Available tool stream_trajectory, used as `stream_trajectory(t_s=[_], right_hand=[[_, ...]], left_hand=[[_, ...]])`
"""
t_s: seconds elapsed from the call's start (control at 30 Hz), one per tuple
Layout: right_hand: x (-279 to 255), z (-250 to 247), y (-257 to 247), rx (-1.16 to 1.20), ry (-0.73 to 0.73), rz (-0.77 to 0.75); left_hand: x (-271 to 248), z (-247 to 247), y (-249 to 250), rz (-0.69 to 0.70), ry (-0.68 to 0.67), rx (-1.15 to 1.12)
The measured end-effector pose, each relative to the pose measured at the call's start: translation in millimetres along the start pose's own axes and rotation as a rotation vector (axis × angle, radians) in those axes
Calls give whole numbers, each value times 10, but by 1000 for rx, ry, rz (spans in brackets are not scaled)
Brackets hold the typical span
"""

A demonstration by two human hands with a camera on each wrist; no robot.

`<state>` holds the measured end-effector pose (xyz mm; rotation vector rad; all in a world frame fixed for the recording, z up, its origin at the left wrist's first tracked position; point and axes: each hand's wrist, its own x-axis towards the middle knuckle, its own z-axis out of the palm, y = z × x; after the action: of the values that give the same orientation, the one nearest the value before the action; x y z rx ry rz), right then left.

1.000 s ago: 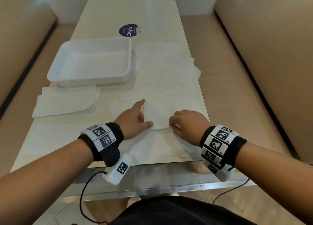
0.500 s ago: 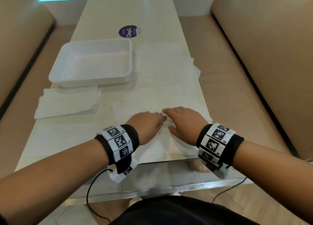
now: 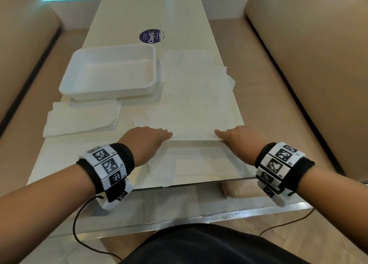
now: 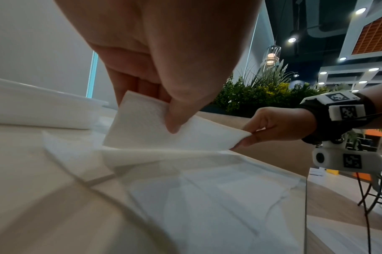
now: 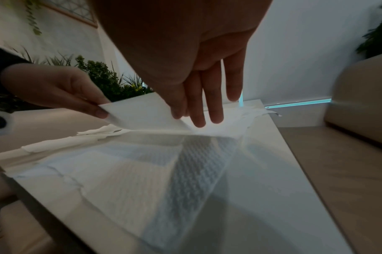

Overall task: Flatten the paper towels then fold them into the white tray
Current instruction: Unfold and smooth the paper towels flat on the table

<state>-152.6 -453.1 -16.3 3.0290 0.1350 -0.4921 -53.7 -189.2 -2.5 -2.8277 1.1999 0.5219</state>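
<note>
From my remote seat, the long pale table [image 3: 179, 11] fills the head view, flanked by tan bench seats. On its left half sits the white tray [image 3: 111, 72], with nothing in it that I can see, and a stack of folded paper towels [image 3: 81, 118] lies just in front of it. Several flattened sheets [image 3: 197, 88] overlap across the right half, some edges hanging over the table's side.

The paper towel being folded [image 4: 164, 130] is near the front edge, its leading edge lifted off the sheets below. My left hand [image 3: 147, 138] pinches one corner between thumb and fingers; my right hand [image 3: 241, 138] pinches the opposite corner, with its other fingers held straight and loose in the right wrist view. Both wrists hover low, palms down, hands well apart with the towel between them.

I judge the risks to be these: pulling the corners unevenly would skew the fold or tear the thin paper, and dragging the sheet could ruffle the flattened ones beneath or nudge the overhanging ones off the table.
</note>
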Motion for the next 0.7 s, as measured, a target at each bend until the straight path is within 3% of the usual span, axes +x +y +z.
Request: stream_trajectory(t_s=[0.17, 0.3, 0.47, 0.7], right_hand=[[-91, -72, -115, 98, 95, 11], [-111, -209, -469, 339, 236, -99], [98, -275, -817, 217, 137, -134], [92, -256, -532, 105, 151, -51]], left_hand=[[-145, 9, -92, -38, 2, -39], [-147, -2, 30, -2, 40, -50], [-121, -57, 164, 79, 103, -13], [-251, -92, -48, 15, 36, 29]])
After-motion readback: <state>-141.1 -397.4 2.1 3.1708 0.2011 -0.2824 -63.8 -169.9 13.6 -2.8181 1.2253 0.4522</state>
